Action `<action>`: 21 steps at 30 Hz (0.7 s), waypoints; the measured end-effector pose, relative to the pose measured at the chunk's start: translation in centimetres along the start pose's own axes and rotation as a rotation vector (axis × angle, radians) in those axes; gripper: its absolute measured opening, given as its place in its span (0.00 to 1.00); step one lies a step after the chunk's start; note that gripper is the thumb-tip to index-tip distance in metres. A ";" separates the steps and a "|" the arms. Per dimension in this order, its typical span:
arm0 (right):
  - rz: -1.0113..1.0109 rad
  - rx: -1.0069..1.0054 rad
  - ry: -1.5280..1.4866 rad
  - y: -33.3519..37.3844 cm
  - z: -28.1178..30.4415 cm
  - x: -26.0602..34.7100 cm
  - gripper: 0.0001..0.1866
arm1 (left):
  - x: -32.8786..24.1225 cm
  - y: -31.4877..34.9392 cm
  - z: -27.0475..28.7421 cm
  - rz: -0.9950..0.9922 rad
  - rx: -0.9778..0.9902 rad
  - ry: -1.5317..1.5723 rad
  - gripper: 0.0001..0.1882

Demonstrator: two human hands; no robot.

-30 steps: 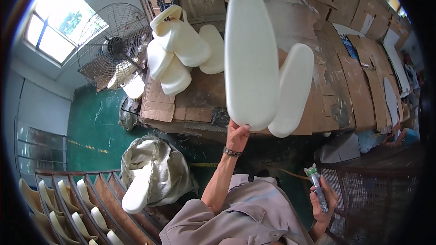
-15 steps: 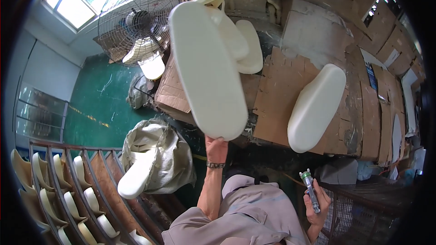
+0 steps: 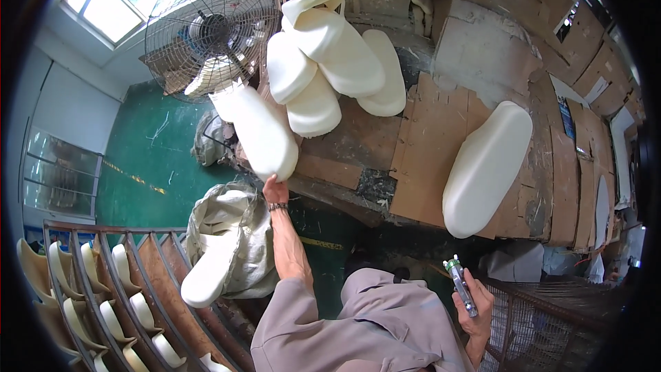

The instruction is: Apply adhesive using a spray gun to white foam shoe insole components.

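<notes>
My left hand (image 3: 276, 193) grips the near end of a long cream foam-like pad (image 3: 260, 134) with rounded ends. This pad is tilted beside the bench's left end, its far end near the fan; whether it rests on anything I cannot tell. In my right hand (image 3: 478, 306) is a slim metal hand tool (image 3: 461, 286) with a green collar and pale prongs at its tip. A similar pad (image 3: 487, 169) lies on the cardboard at the bench's right. Several more pads (image 3: 351, 62) are heaped at the back left of the bench.
Cardboard sheets (image 3: 430, 158) cover the bench. A large wire-caged fan (image 3: 213, 31) stands at the far left. A white woven sack (image 3: 255, 262) with pads in it is below my left arm. Slatted wooden racks (image 3: 169, 262) holding several curved cream pieces fill the lower left.
My left hand has moved left and farther away with the pad, which now leans beside the heap and uncovers it. The right hand still holds the tool, slightly shifted.
</notes>
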State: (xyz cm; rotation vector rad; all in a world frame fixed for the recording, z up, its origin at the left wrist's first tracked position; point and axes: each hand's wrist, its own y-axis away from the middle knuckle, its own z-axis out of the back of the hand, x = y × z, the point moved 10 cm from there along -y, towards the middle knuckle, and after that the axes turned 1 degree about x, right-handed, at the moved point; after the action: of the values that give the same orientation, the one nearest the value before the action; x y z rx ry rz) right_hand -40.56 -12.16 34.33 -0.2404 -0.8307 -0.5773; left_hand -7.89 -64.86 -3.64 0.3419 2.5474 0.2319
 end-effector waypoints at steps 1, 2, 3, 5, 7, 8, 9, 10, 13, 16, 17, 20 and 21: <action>-0.037 -0.017 0.021 0.3 0.3 -0.5 0.27 | 2.2 -0.7 -2.0 0.048 0.037 -0.027 0.32; -0.033 -0.009 0.016 0.6 0.5 -0.4 0.27 | 1.6 -1.7 -2.4 0.105 0.089 -0.027 0.32; -0.039 -0.021 0.008 0.5 0.7 -0.4 0.27 | 1.3 -2.0 -1.9 0.102 0.090 -0.031 0.32; -0.051 -0.036 -0.002 0.6 1.0 -0.3 0.27 | 1.8 -2.2 -0.1 0.175 -0.012 -0.081 0.33; -0.035 -0.065 0.018 0.6 1.6 0.2 0.26 | 2.2 -1.4 1.1 0.133 -0.020 -0.028 0.31; -0.030 -0.082 0.031 0.8 2.1 0.4 0.26 | 1.8 -1.5 1.5 0.074 -0.035 -0.049 0.30; -0.044 -0.101 0.035 1.3 2.7 0.0 0.26 | 2.0 -1.5 1.7 0.025 -0.045 -0.068 0.29; -0.039 -0.155 0.027 2.0 3.6 -0.1 0.26 | 3.0 -1.6 1.2 0.020 -0.029 -0.079 0.29; -0.010 -0.293 0.004 3.2 6.3 -0.2 0.26 | 3.5 -1.4 3.3 0.178 -0.149 -0.166 0.26; -0.032 -0.507 -0.018 4.9 9.5 -1.9 0.26 | 4.0 1.0 3.3 0.186 -0.080 -0.204 0.32; -0.063 -0.575 0.020 5.8 10.2 -2.8 0.26 | 7.6 2.7 3.0 0.254 -0.092 -0.260 0.36; -0.137 -0.664 0.020 7.5 11.6 -4.1 0.25 | 7.5 8.8 5.5 0.386 -0.138 -0.343 0.24; -0.143 -0.655 0.014 8.1 12.1 -4.1 0.24 | 9.4 10.7 6.6 0.435 -0.156 -0.313 0.18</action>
State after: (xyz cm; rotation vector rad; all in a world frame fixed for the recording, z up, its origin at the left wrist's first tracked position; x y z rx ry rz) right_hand -45.73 1.16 39.34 -0.7768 -0.6265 -0.9763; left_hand -9.90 -51.32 -11.36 0.8027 2.1088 0.4940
